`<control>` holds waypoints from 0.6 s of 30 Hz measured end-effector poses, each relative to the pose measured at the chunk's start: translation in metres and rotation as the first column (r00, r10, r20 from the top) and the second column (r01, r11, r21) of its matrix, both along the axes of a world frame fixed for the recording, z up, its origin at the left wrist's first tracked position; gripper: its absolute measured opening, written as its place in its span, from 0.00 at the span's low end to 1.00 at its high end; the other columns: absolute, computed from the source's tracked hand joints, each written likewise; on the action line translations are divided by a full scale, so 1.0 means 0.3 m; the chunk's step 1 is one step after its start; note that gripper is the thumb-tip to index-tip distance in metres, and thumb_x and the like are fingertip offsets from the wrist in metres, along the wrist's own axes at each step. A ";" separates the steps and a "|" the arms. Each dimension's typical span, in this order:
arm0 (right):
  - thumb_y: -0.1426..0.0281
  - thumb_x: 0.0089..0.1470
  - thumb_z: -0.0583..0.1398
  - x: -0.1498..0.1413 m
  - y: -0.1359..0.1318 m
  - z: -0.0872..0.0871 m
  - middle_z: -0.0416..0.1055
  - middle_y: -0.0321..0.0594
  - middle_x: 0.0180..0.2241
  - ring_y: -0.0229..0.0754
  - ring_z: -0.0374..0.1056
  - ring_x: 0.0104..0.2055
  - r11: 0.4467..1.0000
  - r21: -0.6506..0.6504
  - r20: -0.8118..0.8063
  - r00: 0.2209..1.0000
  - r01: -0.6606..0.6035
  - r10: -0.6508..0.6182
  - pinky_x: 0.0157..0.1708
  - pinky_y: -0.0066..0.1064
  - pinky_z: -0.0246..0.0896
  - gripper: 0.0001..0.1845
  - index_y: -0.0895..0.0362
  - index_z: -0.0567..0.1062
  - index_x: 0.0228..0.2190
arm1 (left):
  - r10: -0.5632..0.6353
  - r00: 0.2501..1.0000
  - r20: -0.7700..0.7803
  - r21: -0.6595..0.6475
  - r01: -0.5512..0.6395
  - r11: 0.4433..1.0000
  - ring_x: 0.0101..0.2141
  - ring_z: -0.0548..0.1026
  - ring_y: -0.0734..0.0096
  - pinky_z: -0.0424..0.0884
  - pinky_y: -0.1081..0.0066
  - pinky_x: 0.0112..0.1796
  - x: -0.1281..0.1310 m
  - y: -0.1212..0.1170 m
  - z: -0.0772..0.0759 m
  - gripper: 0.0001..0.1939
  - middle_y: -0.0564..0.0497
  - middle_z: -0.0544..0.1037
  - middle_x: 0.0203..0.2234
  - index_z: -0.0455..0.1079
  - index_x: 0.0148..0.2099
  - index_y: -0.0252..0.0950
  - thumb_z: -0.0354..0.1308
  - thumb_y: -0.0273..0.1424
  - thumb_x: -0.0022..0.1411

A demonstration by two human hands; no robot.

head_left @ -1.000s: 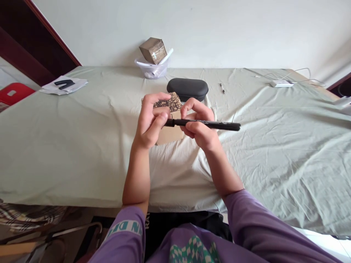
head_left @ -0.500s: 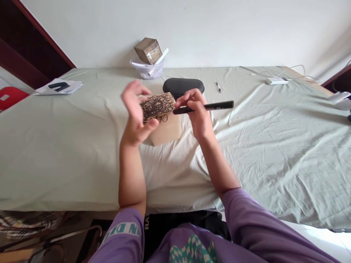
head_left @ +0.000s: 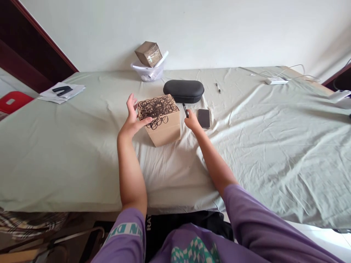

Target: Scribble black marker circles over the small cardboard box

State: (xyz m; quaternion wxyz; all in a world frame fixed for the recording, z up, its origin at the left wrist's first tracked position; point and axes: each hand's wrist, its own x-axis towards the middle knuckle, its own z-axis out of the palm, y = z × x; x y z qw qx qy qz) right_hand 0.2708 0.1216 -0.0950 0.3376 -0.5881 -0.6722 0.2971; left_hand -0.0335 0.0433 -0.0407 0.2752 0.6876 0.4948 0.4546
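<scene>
A brown cardboard box (head_left: pixel 167 129) stands on the cloth, its top covered in black scribbled loops that run a little down the front. At its left side is my left hand (head_left: pixel 131 120), fingers spread and thumb reaching over the front left edge; whether it presses on the box I cannot tell. My right hand (head_left: pixel 192 119) grips a black marker pen (head_left: pixel 185 109) just right of the box, its dark end pointing away from me. Beside that hand a dark phone (head_left: pixel 203 118) lies flat. Behind the box sits a black hard case (head_left: pixel 183 90).
At the wall, a clear plastic bowl (head_left: pixel 150 74) carries a taped carton (head_left: pixel 148 54) and white rolls. A small pen (head_left: pixel 218 88) lies right of the case. Papers (head_left: pixel 78 89) with a black stapler-like object (head_left: pixel 62 90) are far left; a white power strip (head_left: pixel 276 80) is far right.
My hands have come apart and lowered to either side of the box. My left hand let go of the marker pen, which my right hand turned to point forward. The phone is now uncovered.
</scene>
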 end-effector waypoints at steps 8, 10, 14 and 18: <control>0.75 0.59 0.60 0.082 -0.005 -0.032 0.60 0.68 0.72 0.75 0.54 0.75 0.953 -0.064 0.210 0.937 0.297 -0.278 0.73 0.63 0.47 0.41 0.63 0.66 0.72 | -0.074 0.997 0.001 0.022 0.074 0.997 0.80 0.50 0.36 0.49 0.39 0.77 0.002 0.007 -0.015 0.80 0.32 0.49 0.77 0.27 0.81 0.53 0.73 0.73 0.44; 0.73 0.57 0.65 0.118 -0.010 -0.034 0.55 0.79 0.72 0.83 0.47 0.76 0.902 -0.083 0.250 0.885 0.424 -0.393 0.73 0.69 0.36 0.46 0.71 0.62 0.73 | -0.093 0.996 -0.011 0.023 0.093 0.995 0.80 0.51 0.37 0.51 0.40 0.77 0.008 0.001 -0.007 0.78 0.33 0.51 0.77 0.27 0.81 0.53 0.71 0.74 0.46; 0.77 0.48 0.71 0.161 -0.009 -0.051 0.53 0.81 0.72 0.81 0.46 0.77 0.843 -0.136 0.239 0.843 0.521 -0.482 0.74 0.67 0.34 0.59 0.72 0.55 0.76 | -0.109 0.994 -0.017 0.033 0.110 0.993 0.79 0.53 0.37 0.55 0.42 0.76 0.012 -0.005 -0.001 0.76 0.33 0.52 0.77 0.27 0.82 0.52 0.70 0.73 0.50; 0.80 0.37 0.74 0.173 -0.001 -0.050 0.52 0.74 0.73 0.78 0.52 0.76 0.828 -0.198 0.064 0.850 0.525 -0.523 0.75 0.63 0.46 0.69 0.65 0.54 0.77 | -0.129 0.991 0.024 0.051 0.127 0.991 0.79 0.54 0.37 0.54 0.42 0.77 0.004 0.006 -0.015 0.76 0.32 0.50 0.78 0.28 0.81 0.50 0.75 0.67 0.51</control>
